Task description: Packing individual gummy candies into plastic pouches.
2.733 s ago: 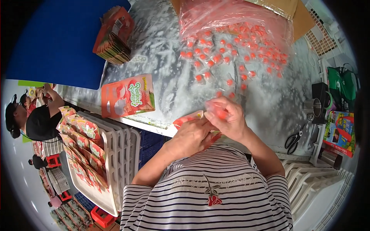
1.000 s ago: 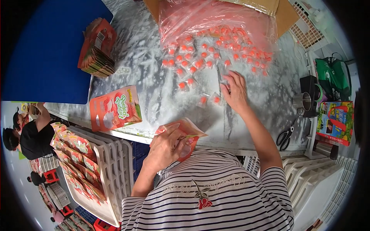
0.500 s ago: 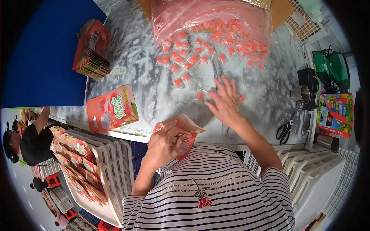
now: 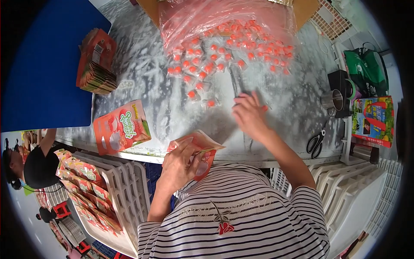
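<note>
In my left hand (image 4: 177, 166) is an orange-red printed pouch (image 4: 204, 160), gripped near the table's front edge, with its top edge facing up and to the right. My right hand (image 4: 250, 114) is low over the tabletop, palm down, fingers curled together and slightly blurred. What lies under those fingers is hidden. One small wrapped orange-red candy (image 4: 264, 108) shows right against its outer side. Farther away, several more wrapped candies (image 4: 208, 67) lie scattered in front of a clear plastic liner (image 4: 224, 15). A single candy (image 4: 210, 103) lies left of my right hand.
A flat pouch (image 4: 122, 127) lies to the left, near a stack of pouches (image 4: 97, 64) beside a blue board (image 4: 47, 64). A crate of pouches (image 4: 92, 194) stands at lower left, with a person (image 4: 39, 159) beyond. Scissors (image 4: 316, 144) and a metal cup (image 4: 332, 100) are at right.
My right hand's spread fingers have curled in and drawn together over the table. The left hand keeps its hold on the pouch. The whole view has shifted slightly.
</note>
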`<state>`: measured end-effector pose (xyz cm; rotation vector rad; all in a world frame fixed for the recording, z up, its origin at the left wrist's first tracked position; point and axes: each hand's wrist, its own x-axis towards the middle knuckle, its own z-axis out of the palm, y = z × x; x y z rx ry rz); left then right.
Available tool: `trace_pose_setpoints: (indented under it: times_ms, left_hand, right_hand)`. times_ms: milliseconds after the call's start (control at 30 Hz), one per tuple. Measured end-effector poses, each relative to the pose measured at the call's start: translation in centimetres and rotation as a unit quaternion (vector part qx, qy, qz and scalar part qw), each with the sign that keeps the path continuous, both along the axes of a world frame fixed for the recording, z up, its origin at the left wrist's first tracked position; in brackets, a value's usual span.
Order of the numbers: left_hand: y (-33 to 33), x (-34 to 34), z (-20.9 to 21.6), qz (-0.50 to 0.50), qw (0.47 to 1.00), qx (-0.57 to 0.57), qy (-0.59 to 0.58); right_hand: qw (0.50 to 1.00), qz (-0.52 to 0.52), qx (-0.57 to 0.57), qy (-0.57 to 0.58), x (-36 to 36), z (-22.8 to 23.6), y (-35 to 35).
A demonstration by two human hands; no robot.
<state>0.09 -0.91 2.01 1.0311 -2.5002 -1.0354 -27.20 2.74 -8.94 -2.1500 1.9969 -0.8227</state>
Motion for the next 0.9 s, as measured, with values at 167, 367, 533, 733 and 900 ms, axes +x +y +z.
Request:
trace_pose_setpoints:
  times_ms: [167,367,533,733,900]
  left_hand:
    - [-0.2,-0.1,0.4,0.014,1.0,0.014,0.014]
    - [-0.2,-0.4,0.4,0.008,1.0,0.007,0.009]
    - [-0.2,0.0,0.0,-0.001,1.0,-0.005,0.016]
    - [-0.1,0.1,0.0,-0.002,1.0,0.007,-0.008]
    - [-0.2,0.1,-0.2,-0.008,0.997,-0.076,0.009]
  right_hand:
    - [0.932,-0.169,-0.009,-0.322,-5.9,1.7,3.4]
    - [0.987,-0.101,0.038,-0.122,-5.8,1.9,5.1]
    - [0.995,0.017,0.092,0.026,-2.5,1.6,3.4]
    - [1.0,0.013,0.009,0.022,-0.6,-0.5,2.7]
    - [0.995,-0.062,-0.078,-0.013,-3.6,-2.1,3.5]
